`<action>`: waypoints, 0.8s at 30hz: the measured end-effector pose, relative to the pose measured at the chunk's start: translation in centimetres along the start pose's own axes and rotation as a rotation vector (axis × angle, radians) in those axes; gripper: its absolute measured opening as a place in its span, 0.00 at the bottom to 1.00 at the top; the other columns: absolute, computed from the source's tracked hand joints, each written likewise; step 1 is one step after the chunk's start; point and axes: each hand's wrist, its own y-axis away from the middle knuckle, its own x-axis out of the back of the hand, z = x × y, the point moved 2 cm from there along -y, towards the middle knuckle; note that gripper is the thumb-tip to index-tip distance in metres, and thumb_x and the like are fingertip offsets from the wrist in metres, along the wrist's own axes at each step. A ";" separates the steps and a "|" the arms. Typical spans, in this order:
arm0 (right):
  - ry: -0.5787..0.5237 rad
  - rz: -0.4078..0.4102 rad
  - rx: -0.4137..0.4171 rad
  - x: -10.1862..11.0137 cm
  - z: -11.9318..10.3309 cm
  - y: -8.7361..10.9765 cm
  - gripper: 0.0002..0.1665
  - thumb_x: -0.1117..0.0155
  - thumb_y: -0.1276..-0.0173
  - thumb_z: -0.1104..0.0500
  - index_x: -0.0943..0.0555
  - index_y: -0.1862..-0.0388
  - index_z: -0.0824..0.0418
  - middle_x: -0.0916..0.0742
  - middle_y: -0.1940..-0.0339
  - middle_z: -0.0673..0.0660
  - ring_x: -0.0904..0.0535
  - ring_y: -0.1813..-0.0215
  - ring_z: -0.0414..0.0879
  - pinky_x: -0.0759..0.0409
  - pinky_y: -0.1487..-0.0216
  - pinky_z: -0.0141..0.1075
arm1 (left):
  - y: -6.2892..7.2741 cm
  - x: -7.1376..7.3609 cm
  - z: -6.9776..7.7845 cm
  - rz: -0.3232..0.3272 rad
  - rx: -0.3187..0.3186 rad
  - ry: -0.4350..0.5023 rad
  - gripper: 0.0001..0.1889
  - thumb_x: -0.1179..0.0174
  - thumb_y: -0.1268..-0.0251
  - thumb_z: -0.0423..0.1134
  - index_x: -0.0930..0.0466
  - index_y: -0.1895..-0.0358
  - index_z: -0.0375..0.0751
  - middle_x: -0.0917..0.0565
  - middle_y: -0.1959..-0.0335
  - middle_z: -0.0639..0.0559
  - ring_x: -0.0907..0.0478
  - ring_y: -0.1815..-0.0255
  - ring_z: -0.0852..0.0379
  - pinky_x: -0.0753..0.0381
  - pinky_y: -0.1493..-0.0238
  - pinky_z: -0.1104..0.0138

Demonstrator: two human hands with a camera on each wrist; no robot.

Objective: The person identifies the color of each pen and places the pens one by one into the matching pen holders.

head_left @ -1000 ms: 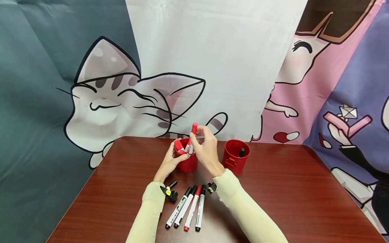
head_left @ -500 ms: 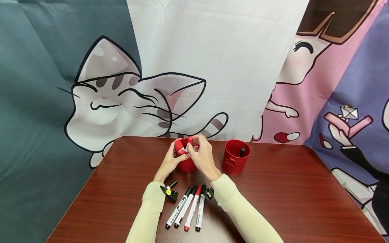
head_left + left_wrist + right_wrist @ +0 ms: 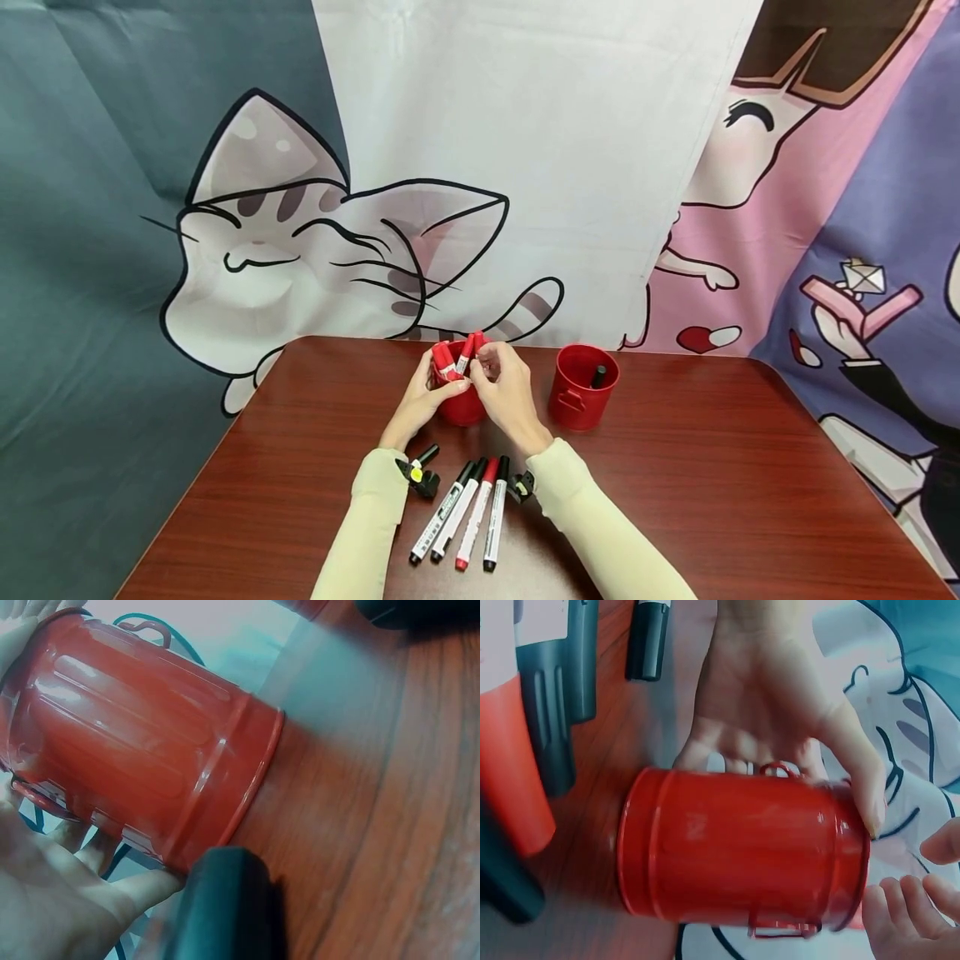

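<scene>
My left hand (image 3: 416,406) grips a small red bucket (image 3: 462,410) at the left, thumb over its rim and fingers round its side. Out of the bucket stick several red-capped markers, one leaning left (image 3: 442,357) and another red marker (image 3: 466,350) standing in the middle. My right hand (image 3: 512,392) is at the right of the rim, fingers loosely bent beside a red cap (image 3: 479,337). In the right wrist view its thumb and fingers (image 3: 907,915) are apart with nothing between them. Both wrist views show the bucket's side (image 3: 142,742) upright against the table.
A second red bucket (image 3: 576,404) with a black-capped marker (image 3: 597,377) inside stands to the right. Before the hands lie a red marker (image 3: 476,517) and several black ones (image 3: 496,517) on the brown table (image 3: 675,483). A black marker end (image 3: 428,454) shows beside the left wrist.
My right hand has lowered a red marker into the left bucket, let go of it and drawn slightly back to the right. My left hand has kept its grip on the bucket.
</scene>
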 end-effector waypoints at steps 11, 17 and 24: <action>0.022 0.053 -0.052 4.3 0.7 -0.4 0.09 0.41 0.38 0.61 0.25 0.59 0.61 0.19 0.67 0.50 0.25 0.68 0.40 0.23 0.66 0.34 | 0.1 -0.1 0.2 0.004 0.033 -0.032 0.39 0.36 0.45 0.43 0.47 0.32 0.53 0.34 0.39 0.51 0.38 0.37 0.53 0.35 0.38 0.54; -0.009 0.148 0.011 8.0 0.7 -0.8 0.08 0.39 0.39 0.62 0.23 0.60 0.62 0.18 0.67 0.53 0.22 0.68 0.43 0.23 0.66 0.32 | 0.1 -0.3 0.1 -0.011 0.024 -0.029 0.38 0.36 0.45 0.42 0.47 0.32 0.53 0.34 0.38 0.50 0.38 0.37 0.53 0.35 0.38 0.55; 0.106 0.271 0.086 12.8 2.4 -1.3 0.19 0.32 0.45 0.61 0.23 0.55 0.63 0.18 0.57 0.57 0.21 0.61 0.49 0.22 0.58 0.39 | -0.4 0.2 -1.6 0.018 0.018 -0.058 0.38 0.36 0.45 0.45 0.46 0.32 0.58 0.34 0.38 0.52 0.39 0.36 0.53 0.36 0.38 0.52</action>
